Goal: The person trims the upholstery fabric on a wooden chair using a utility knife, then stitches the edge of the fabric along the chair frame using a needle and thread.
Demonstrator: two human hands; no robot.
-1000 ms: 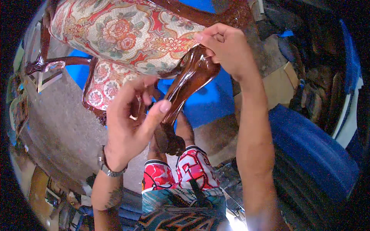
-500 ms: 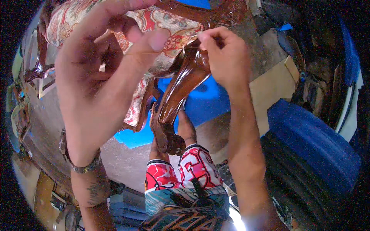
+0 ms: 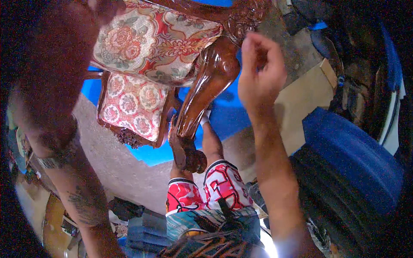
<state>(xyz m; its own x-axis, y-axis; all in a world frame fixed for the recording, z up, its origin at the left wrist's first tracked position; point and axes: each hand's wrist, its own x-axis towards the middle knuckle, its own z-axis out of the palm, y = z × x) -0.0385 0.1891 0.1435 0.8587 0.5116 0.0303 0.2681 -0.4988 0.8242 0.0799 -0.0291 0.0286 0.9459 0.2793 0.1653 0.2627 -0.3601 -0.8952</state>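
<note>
Floral upholstery fabric [image 3: 157, 47] covers part of a glossy brown wooden chair, which has a curved leg [image 3: 200, 92] and a carved rail. My right hand [image 3: 262, 69] is beside the top of the leg, clear of the fabric. Its fingers are curled in a pinch; what they grip is too small to make out. A fine thread-like line shows near the fabric's edge by the leg. My left hand [image 3: 53, 56] is up at the far left, dark and motion-blurred. Its fingertips, near the fabric's left end, are smeared and partly cut off.
Below the fabric stands another wooden-framed piece with a medallion-patterned pad [image 3: 133, 103]. Blue sheeting [image 3: 223, 109] lies on the floor beneath. To the right are a flat piece of cardboard [image 3: 303, 94] and a large blue object [image 3: 348, 150]. My legs are close to the chair leg's foot.
My left hand has swung left and away from the fabric, uncovering the pattern and the lower pad. My right hand has shifted slightly right, off the fabric's corner.
</note>
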